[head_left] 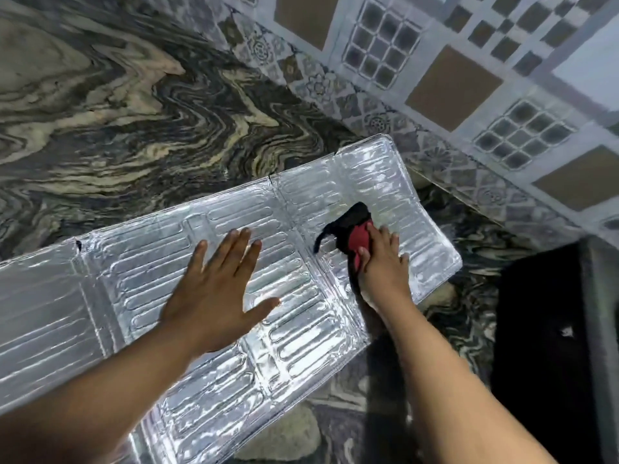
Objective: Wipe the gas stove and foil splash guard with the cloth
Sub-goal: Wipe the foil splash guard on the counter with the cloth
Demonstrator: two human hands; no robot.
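The silver foil splash guard [140, 283] lies flat across the marbled countertop, its embossed panels unfolded from left to right. My left hand [217, 289] rests palm down on its middle panel, fingers spread, holding nothing. My right hand [382, 262] presses a red and black cloth [355, 229] onto the right panel, which curls up at its far end. Part of the cloth is hidden under my fingers. No gas stove is in view.
The dark swirled stone countertop [134, 122] stretches behind and to the left. A patterned tiled wall [469, 78] rises at the back right. A dark black object or recess [542, 329] sits at the right edge next to the foil.
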